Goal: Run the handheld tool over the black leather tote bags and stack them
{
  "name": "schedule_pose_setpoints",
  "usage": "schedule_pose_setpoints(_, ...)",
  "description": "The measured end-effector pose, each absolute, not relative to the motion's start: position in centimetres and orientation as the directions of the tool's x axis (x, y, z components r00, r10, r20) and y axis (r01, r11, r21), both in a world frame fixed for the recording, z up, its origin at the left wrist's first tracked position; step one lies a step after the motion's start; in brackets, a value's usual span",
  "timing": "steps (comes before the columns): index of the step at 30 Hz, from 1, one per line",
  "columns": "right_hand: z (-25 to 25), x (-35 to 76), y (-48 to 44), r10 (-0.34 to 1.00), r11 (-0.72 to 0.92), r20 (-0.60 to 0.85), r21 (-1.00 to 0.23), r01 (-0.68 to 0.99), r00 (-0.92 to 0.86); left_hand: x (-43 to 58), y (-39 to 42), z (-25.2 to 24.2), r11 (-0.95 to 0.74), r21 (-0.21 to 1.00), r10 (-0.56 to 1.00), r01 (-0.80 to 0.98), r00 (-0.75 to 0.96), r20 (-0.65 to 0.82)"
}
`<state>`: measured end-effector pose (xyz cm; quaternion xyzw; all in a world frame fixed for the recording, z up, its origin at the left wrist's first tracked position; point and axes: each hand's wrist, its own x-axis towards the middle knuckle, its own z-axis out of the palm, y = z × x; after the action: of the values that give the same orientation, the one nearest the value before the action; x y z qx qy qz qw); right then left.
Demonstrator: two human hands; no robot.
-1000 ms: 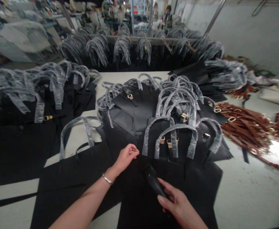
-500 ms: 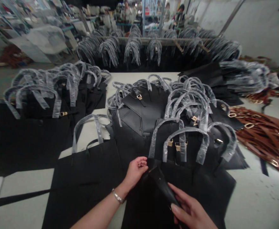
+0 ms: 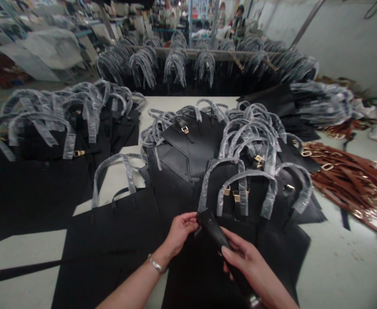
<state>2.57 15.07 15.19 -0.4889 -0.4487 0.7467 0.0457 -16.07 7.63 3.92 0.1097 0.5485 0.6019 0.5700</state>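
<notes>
Moved: the left hand (image 3: 180, 234) has come in to the upper end of the black leather strap (image 3: 216, 236), and the strap now slants between both hands.
Left arm: reaches in from the lower edge, a silver bangle (image 3: 155, 264) on the wrist, the fingers loosely curled.
Right hand (image 3: 248, 259): fingers wrap the strap's middle from the side, closed on it.
Hands: close together but not touching, with the strap between them. The left fingertips are at the strap's tip; whether they pinch it, I cannot tell.
Strap: lies above the black tote bag (image 3: 272, 240), upper end pointing away, a metal fitting (image 3: 254, 301) at its lower end.
Nearby: black leather tote bags (image 3: 178, 146) lie fanned on the white worktable (image 3: 188, 101), their handles wrapped in clear plastic, some with gold clasps.
Right side: brown leather straps (image 3: 346, 180) with gold rings lie in a heap.
Far off: more bags hang on a rack (image 3: 191, 53), with co-workers (image 3: 238, 17) beyond.
</notes>
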Motion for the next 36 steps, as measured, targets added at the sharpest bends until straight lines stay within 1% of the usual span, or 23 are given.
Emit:
schedule_pose_setpoints(2,15.3,2.5,15.4,0.582,-0.577,-0.655,-0.750,0.323,-0.482,-16.1,7.7,3.9,0.249,0.782,0.801,-0.571,-0.332,-0.498)
schedule_pose_setpoints(4,15.5,2.7,15.7,0.615,-0.567,-0.638,-0.766,0.303,-0.463,-16.1,7.8,4.0,0.243,0.786,0.792,-0.569,-0.351,-0.499)
schedule_pose_setpoints(6,15.6,3.0,15.7,0.569,-0.576,-0.656,-0.748,0.329,-0.496,-15.9,7.9,4.0,0.237,0.794,0.798,-0.559,-0.354,-0.488)
schedule_pose_setpoints(8,15.5,3.1,15.2,0.514,-0.580,-0.669,-0.732,0.357,-0.537,-15.8,8.0,4.0,0.246,0.814,0.833,-0.527,-0.314,-0.455)
schedule_pose_setpoints(10,15.4,2.7,14.6,0.523,-0.576,-0.655,-0.743,0.340,-0.546,-15.8,8.0,4.0,0.255,0.862,0.866,-0.438,-0.292,-0.405)
schedule_pose_setpoints(12,15.5,2.6,14.5,0.609,-0.563,-0.611,-0.782,0.267,-0.505,-16.2,7.9,4.2,0.254,0.940,0.876,-0.226,-0.359,-0.323)
schedule_pose_setpoints(13,15.7,2.9,14.7,0.660,-0.552,-0.587,-0.802,0.228,-0.468,-16.3,7.9,4.3,0.247,0.966,0.868,-0.072,-0.427,-0.253)
schedule_pose_setpoints(14,15.9,3.6,14.9,0.705,-0.538,-0.565,-0.820,0.196,-0.429,-16.4,7.9,4.5,0.238,0.966,0.853,0.101,-0.497,-0.159)
schedule_pose_setpoints(16,16.5,6.1,15.4,0.768,-0.516,-0.540,-0.840,0.166,-0.345,-15.9,7.9,5.0,0.207,0.892,0.825,0.402,-0.561,0.061)
schedule_pose_setpoints(17,16.7,7.8,15.4,0.783,-0.515,-0.543,-0.840,0.172,-0.305,-15.2,7.9,5.2,0.172,0.848,0.827,0.501,-0.541,0.152)
schedule_pose_setpoints(18,16.8,9.8,15.3,0.795,-0.522,-0.552,-0.834,0.180,-0.252,-14.3,7.8,5.5,0.116,0.814,0.849,0.569,-0.482,0.216)
schedule_pose_setpoints(19,16.7,11.8,15.1,0.789,-0.549,-0.584,-0.810,0.209,-0.190,-13.1,7.8,5.6,0.040,0.789,0.887,0.612,-0.386,0.254)
schedule_pose_setpoints(21,16.0,15.7,14.3,0.776,-0.591,-0.623,-0.772,0.235,-0.096,-10.3,7.9,5.8,-0.134,0.750,0.949,0.647,-0.134,0.285)
schedule_pose_setpoints(23,14.7,18.5,13.7,0.757,-0.638,-0.653,-0.745,0.197,-0.018,-7.7,8.3,5.5,-0.283,0.697,0.954,0.659,0.120,0.275)
schedule_pose_setpoints(24,14.1,19.4,13.5,0.745,-0.658,-0.667,-0.734,0.168,0.005,-6.6,8.6,5.3,-0.337,0.666,0.941,0.666,0.219,0.257)
schedule_pose_setpoints(26,13.0,20.3,13.6,0.723,-0.688,-0.690,-0.717,0.112,0.023,-5.2,9.0,4.6,-0.410,0.606,0.909,0.682,0.358,0.212)
schedule_pose_setpoints(28,12.4,20.2,14.3,0.715,-0.698,-0.700,-0.713,0.066,-0.003,-4.7,9.4,3.9,-0.456,0.554,0.880,0.696,0.444,0.167)
schedule_pose_setpoints(30,12.3,19.8,15.4,0.720,-0.693,-0.693,-0.721,0.032,-0.037,-4.7,9.5,3.3,-0.484,0.508,0.863,0.713,0.487,0.138)
schedule_pose_setpoints(33,12.4,19.4,16.8,0.741,-0.670,-0.669,-0.742,0.002,-0.058,-4.9,9.5,3.1,-0.498,0.456,0.855,0.738,0.504,0.119)
schedule_pose_setpoints(36,12.4,19.7,17.0,0.742,-0.668,-0.667,-0.744,-0.001,-0.068,-4.8,9.5,3.4,-0.502,0.430,0.854,0.750,0.507,0.115)
